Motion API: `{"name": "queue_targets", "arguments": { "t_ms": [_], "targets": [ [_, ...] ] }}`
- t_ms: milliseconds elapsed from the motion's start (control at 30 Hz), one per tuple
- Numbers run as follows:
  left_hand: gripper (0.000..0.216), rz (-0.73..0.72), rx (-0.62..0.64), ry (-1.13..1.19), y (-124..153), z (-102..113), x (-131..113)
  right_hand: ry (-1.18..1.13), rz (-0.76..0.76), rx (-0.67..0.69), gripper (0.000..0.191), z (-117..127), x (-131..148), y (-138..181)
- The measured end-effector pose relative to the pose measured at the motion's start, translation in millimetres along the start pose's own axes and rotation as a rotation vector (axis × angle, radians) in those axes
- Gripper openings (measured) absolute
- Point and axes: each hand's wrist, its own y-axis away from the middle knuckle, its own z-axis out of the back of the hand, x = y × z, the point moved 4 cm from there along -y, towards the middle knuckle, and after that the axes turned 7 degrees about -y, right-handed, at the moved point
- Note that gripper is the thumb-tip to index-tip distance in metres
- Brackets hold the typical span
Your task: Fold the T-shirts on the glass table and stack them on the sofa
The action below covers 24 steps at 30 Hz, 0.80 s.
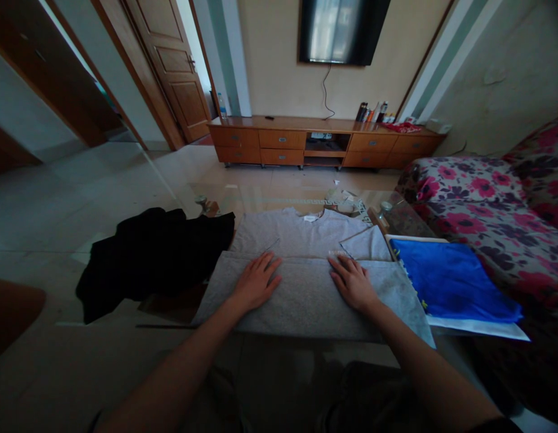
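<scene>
A grey T-shirt (301,294) lies spread on a glass coffee table (279,195), its collar toward the far side. A fold line runs across it, and the near part forms a wide flat layer. My left hand (257,281) rests flat on the left of this layer, fingers stretched out near the fold. On the right side, my right hand (352,282) lies palm down with its fingertips at the fold, close to small lettering on the shirt. Neither hand grips the cloth.
Black clothing (157,255) lies left of the shirt. To the right are a folded blue cloth (454,279) and white material beneath it. A flowered sofa (477,210) stands at right. Beyond the table are a wooden TV cabinet (281,139) and a wall television (344,30).
</scene>
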Motion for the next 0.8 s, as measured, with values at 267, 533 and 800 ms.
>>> {"name": "queue_targets", "arguments": {
  "t_ms": [267, 533, 800],
  "targets": [
    [0.049, 0.073, -0.125, 0.005, -9.6, 3.0, 8.7, -0.023, 0.019, -0.057, 0.048, -3.9, -12.3, -21.7],
    [0.065, 0.215, -0.065, -0.114, 14.5, -2.1, -9.0, 0.086, -0.109, -0.06, 0.059, -13.3, 6.3, -3.9],
    [0.056, 0.21, -0.068, -0.147, -1.8, 1.8, -7.3, 0.077, -0.184, -0.039, 0.058, -12.3, 9.9, -23.1]
  ]
}}
